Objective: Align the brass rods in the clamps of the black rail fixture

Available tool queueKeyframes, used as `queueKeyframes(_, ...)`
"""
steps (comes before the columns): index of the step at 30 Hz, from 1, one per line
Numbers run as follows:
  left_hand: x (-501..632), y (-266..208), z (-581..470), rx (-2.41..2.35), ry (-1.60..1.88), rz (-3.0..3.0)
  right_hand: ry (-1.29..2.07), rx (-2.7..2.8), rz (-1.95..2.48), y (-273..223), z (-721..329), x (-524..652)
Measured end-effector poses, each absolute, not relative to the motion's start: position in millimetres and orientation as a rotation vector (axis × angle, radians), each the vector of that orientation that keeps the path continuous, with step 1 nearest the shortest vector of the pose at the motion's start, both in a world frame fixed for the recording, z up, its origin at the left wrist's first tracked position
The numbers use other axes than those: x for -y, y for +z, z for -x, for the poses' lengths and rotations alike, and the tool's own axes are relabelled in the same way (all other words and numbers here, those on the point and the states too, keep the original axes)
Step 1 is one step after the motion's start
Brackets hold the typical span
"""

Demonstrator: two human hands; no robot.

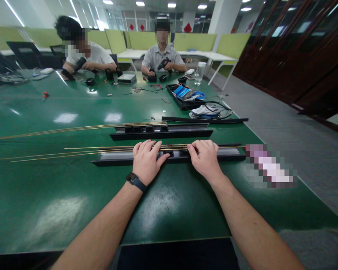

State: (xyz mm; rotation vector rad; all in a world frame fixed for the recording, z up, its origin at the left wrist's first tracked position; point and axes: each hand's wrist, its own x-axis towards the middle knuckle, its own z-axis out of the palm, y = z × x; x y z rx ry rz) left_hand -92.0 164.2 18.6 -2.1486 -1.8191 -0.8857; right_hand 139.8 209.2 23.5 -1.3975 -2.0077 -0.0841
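In front of me a long black channel [231, 157] with a pale grey inside lies across the table. Small black blocks [182, 153] sit in its middle, partly covered by my hands. Thin gold rods [81, 148] run along the channel and stick out far past its left end. My left hand [147, 159], with a dark watch on the wrist, wraps over the channel, its thumb beside the blocks. My right hand [204, 157] is curled, thumb and forefinger closed at the rods; its other fingers are folded over the back wall.
Behind lies a second channel [186, 134] with blocks and gold rods, then a thin black strip [205, 120]. A black tray [176, 95] holds blue items, beside gloves and cable [208, 110]. Two people sit opposite, with power drills [163, 63]. A blurred-out object [270, 165] lies right.
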Motion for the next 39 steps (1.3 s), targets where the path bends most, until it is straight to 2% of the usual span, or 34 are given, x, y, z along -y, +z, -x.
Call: queueKeyframes(39,-164.3,18.2,92.1,1.81,-0.904,2.145,-0.101,1.999,1.407,24.3,-139.3,-207.4)
